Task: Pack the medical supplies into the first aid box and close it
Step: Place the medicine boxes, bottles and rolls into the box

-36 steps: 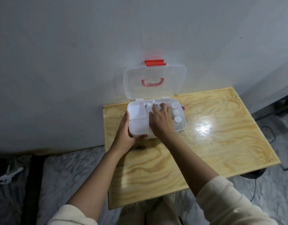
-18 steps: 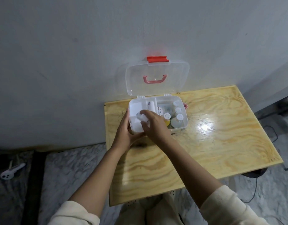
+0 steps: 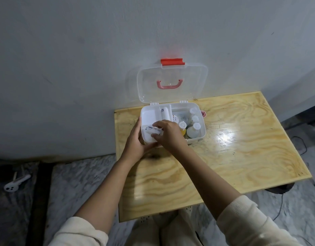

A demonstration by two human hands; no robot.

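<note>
A plain grey-white wall (image 3: 82, 59) filled the upper part of the view. Against it stood a pale plywood counter (image 3: 233, 157) with strong grain, a bright patch of overhead light (image 3: 224, 137) glaring off its varnish. Below lay a grey marbled floor (image 3: 73, 183). A small white gadget (image 3: 15, 182) lay on the floor at the left, and dark cables (image 3: 301, 144) trailed at the right.
</note>
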